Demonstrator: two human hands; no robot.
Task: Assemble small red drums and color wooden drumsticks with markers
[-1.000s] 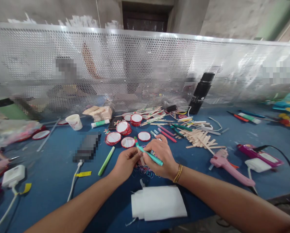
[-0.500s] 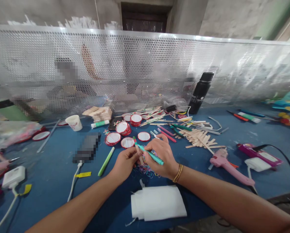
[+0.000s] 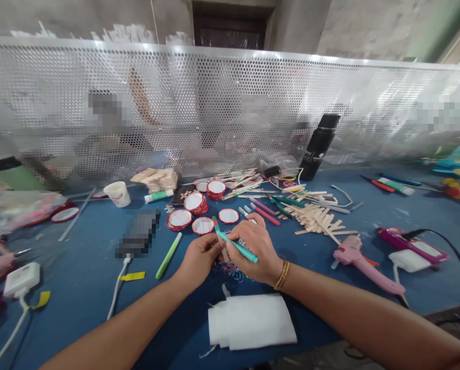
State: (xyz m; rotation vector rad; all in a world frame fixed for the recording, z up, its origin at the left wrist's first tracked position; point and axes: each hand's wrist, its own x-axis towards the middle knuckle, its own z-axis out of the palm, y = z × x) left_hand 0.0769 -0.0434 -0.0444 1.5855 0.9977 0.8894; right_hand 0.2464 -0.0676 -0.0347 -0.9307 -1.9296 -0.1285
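Observation:
Pinched in my left hand (image 3: 202, 259) is a wooden craft stick (image 3: 215, 224), its upper end coloured red and green. My right hand (image 3: 257, 252) grips a turquoise felt-tip pen (image 3: 245, 252) like a writing tool, with the tip against or very close to the stick. Below and behind both hands lies a tangle of colourful thin bands (image 3: 233, 271). Just beyond my fingers sit round red-rimmed lids (image 3: 203, 226) with white insides. To the left of my left hand rests a light green pen (image 3: 168, 256).
Nearer me lies a folded white cloth (image 3: 253, 322). Right of my hands are loose craft sticks (image 3: 318, 218), a pink glue gun (image 3: 368, 264) and a black bottle (image 3: 319, 148). Leftward are a phone (image 3: 139, 235) on a cable and a paper cup (image 3: 117, 194). A perforated metal screen (image 3: 222, 103) stands behind.
The pen and the coloured end of the stick have shifted very slightly. Both hands keep the same hold in nearly the same place.

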